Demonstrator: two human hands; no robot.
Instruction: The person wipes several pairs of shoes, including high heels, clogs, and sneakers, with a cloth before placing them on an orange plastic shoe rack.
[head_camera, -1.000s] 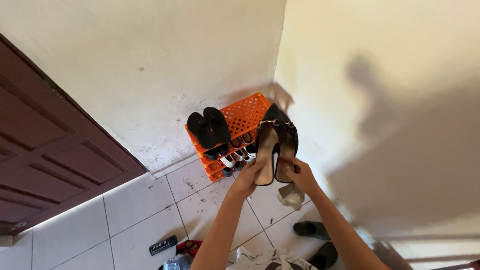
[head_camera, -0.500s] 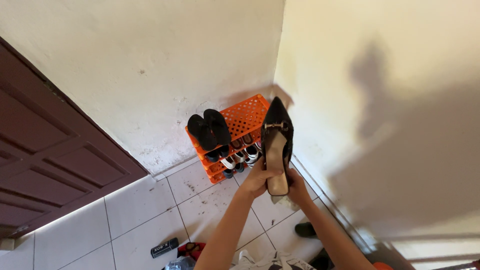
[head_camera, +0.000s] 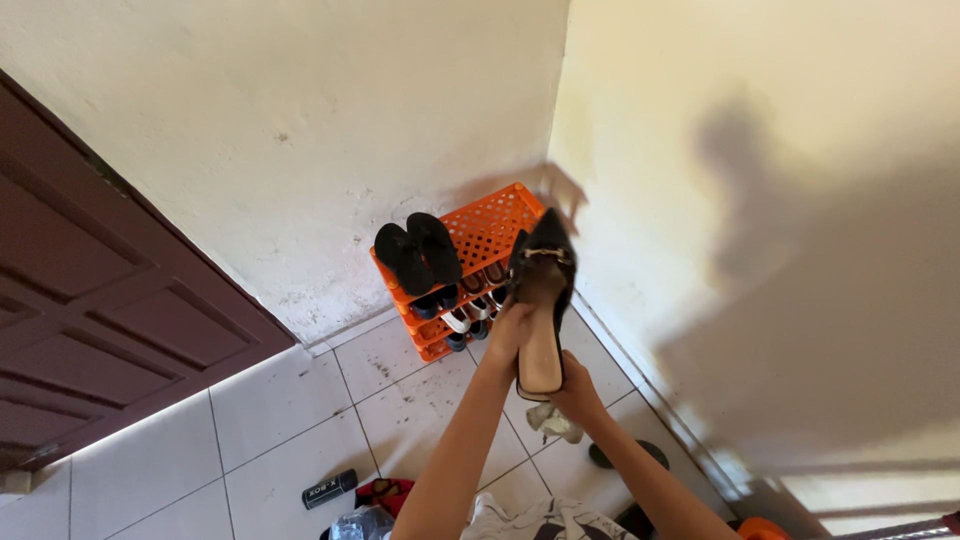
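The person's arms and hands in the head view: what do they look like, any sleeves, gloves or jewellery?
Both forearms are bare up to the bottom edge of the picture, with no sleeve in sight. The left hand and the right hand wear no gloves. No watch, bracelet or ring shows, though the fingers are too small to tell for certain. The arms look slender.

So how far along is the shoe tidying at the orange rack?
Looks done: a black pair sits on top of the orange shoe rack, and more shoes fill its lower shelves. In hand: the left hand and right hand hold black pointed shoes pressed together above the floor beside the rack. Left: a dark shoe and a pale item lie on the tiles.
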